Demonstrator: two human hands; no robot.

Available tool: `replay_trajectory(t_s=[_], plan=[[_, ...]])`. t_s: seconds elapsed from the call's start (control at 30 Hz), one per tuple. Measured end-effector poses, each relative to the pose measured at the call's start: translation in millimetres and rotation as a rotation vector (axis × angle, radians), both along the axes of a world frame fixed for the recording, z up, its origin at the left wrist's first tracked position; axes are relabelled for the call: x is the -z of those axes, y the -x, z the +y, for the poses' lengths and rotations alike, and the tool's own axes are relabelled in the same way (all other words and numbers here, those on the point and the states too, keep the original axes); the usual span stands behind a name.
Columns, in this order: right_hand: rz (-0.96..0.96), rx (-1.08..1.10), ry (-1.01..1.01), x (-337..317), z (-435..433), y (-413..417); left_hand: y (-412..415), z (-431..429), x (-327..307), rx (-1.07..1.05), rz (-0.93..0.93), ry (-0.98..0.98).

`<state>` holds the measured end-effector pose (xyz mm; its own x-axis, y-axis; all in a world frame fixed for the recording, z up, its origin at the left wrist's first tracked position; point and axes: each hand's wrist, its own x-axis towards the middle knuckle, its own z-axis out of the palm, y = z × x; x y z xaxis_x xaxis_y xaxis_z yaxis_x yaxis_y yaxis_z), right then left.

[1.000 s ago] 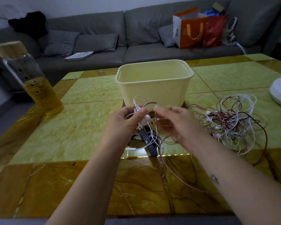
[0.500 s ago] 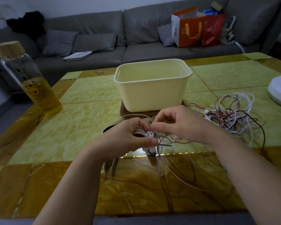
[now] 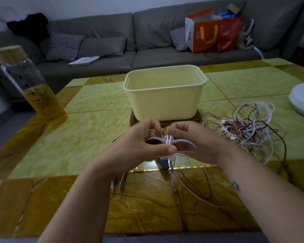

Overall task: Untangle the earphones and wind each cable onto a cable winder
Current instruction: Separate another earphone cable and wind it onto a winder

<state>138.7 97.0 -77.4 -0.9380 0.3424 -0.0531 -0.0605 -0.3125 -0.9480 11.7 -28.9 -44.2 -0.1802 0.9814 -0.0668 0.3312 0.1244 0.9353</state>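
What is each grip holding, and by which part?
Both hold the cable winder by its centre hub; its two curved wings stick out free. The left grip pinches it from the left side, the right grip from the right.

Setting: home living room.
Evidence: grey sofa [image 3: 147,41] across the top of the frame, carrying houndstooth cushions [image 3: 65,48], a black garment [image 3: 28,25] at upper left, and orange [image 3: 204,32] and red shopping bags [image 3: 230,35] at upper right. Green-and-amber stone-patterned counter [image 3: 95,106] in the foreground, with a wooden-lidded glass bottle [image 3: 33,88] at left.
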Motion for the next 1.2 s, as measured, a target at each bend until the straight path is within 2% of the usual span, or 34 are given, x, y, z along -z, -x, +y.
replay_trajectory(t_s=[0.17, 0.3, 0.43, 0.6, 0.67, 0.8, 0.9, 0.97, 1.03, 1.13, 1.2], plan=[[0.103, -0.114, 0.148, 10.9, 0.5, 4.6, 1.1, -2.4, -1.7, 0.000, -0.088, -0.038], [0.022, -0.088, 0.137, 13.6, 5.4, 3.6, 2.1, -2.5, -0.7, -0.004, -0.085, -0.024], [-0.091, 0.013, -0.032, 8.1, 5.3, 3.0, 4.6, -4.2, -3.9, -0.078, -0.058, -0.045], [-0.229, 0.251, -0.493, -3.1, -3.4, 4.4, 10.2, -2.4, -0.6, -0.150, 0.047, -0.023], [-0.215, 0.263, -0.495, -2.6, -4.0, 4.5, 13.0, -1.0, 1.5, -0.178, 0.025, -0.026], [-0.153, 0.205, -0.194, 5.3, -6.0, 8.2, 10.9, 2.7, 7.4, -0.207, -0.104, -0.074], [-0.119, 0.142, -0.031, 8.3, -8.3, 12.2, 5.3, 9.6, 13.6, -0.277, -0.343, -0.143], [-0.146, 0.196, -0.158, 8.2, -8.3, 13.0, 0.7, 16.0, 17.3, -0.319, -0.524, -0.183], [-0.155, 0.369, -0.352, 8.7, -7.2, 13.7, -2.0, 21.3, 21.2, -0.365, -0.667, -0.206], [-0.050, 0.602, -0.485, 11.5, -8.4, 13.2, -2.8, 26.9, 27.3, -0.442, -0.766, -0.215], [0.035, 0.658, -0.676, 15.0, -12.7, 12.7, -4.7, 29.3, 29.8, -0.492, -0.803, -0.206]])
